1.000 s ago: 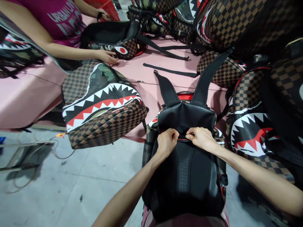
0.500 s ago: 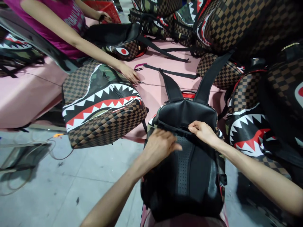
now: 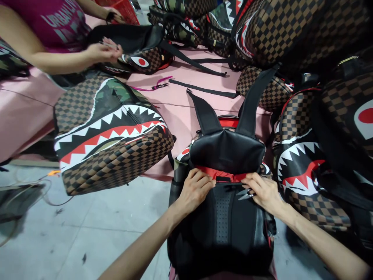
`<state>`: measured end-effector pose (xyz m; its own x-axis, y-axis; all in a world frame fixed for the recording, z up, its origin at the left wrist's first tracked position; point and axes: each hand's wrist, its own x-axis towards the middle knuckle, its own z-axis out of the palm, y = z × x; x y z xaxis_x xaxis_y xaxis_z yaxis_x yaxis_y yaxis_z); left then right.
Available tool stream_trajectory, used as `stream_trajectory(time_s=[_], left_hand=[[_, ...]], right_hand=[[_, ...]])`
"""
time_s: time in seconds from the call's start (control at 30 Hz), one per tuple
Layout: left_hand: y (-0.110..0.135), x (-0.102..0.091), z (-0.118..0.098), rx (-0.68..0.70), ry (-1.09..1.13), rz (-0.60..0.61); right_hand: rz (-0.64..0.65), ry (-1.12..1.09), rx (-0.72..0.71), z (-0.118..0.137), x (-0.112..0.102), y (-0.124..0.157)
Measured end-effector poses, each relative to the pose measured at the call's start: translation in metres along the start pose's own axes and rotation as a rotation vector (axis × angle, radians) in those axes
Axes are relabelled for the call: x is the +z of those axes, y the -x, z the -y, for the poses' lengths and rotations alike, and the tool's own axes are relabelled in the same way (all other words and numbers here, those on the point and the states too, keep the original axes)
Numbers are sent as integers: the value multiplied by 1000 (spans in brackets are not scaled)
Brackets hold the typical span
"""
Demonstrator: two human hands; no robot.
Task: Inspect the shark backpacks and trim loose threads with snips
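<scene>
1. Over the last half second, the person's left hand point(image 3: 198, 189) has come down from above the back panel point(image 3: 223, 217) to the edge of the back pocket point(image 3: 234, 183); the pocket now gapes, thread snips point(image 3: 246, 194) have come into view at the right hand point(image 3: 264, 192), and a co-worker's hand point(image 3: 106, 51) has drawn back from the counter point(image 3: 182, 128).
2. The backpack point(image 3: 201, 233) being handled is directly before the person, back panel up, its upper end at the counter.
3. The left grip is clamped on the left part of the pocket edge, fingers curled over it.
4. The right grip is closed around the thread snips, blades pointing left over the panel, while its fingertips pinch the pocket edge on the right.
5. Between the hands show the red lining point(image 3: 221, 173) and a small black tab point(image 3: 223, 179).
6. Beyond them, two black shoulder straps point(image 3: 252, 107) spread away from the person.
7. A shark-mouth backpack point(image 3: 113, 136) lies tilted on the left; another shark-mouth bag point(image 3: 303, 167) is near on the right.
8. Farther along the counter lie a loose black strap point(image 3: 204, 88) and a magenta cord point(image 3: 163, 80).
9. The co-worker's hand is beside a bag with a red-eye print point(image 3: 141, 62).
10. At the back are checkered backpacks point(image 3: 287, 29) and a red crate point(image 3: 125, 11).
</scene>
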<state>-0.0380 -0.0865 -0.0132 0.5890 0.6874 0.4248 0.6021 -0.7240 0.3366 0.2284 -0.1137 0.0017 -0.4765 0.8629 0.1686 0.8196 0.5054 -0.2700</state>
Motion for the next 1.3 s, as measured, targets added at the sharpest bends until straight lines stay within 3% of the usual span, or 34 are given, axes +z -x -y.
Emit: stream_trajectory(time_s=[0.17,0.33,0.47,0.57,0.7,0.87,0.93,1.03,1.13,1.23,1.3], left_hand=[[8,3,-5,34,8,26],[-5,4,2,-8,-10,38],[-59,12,27,-237,-13,134],[-108,18,49,-526,49,336],[-143,14,65,-712,246,548],[-143,13,72,-697,365,583],[-141,15,76,-665,419,587],[-137,18,85,-574,597,585],[-136,17,91,-525,714,577],[-135,18,89,-511,601,584],[-131,22,80,-491,424,491]], right_hand=[[-12,56,-50,2,17,24],[-22,-96,30,-4,12,12],[-159,-292,263,-28,4,-30],[-271,-345,422,-46,7,-59],[-319,-287,452,-43,17,-72],[-34,-171,285,-19,27,-90],[-86,-270,380,-16,30,-105],[-215,-541,629,-22,32,-123],[-220,-691,704,-31,33,-132],[-196,-678,719,-33,34,-137],[-201,-626,720,-28,34,-138]])
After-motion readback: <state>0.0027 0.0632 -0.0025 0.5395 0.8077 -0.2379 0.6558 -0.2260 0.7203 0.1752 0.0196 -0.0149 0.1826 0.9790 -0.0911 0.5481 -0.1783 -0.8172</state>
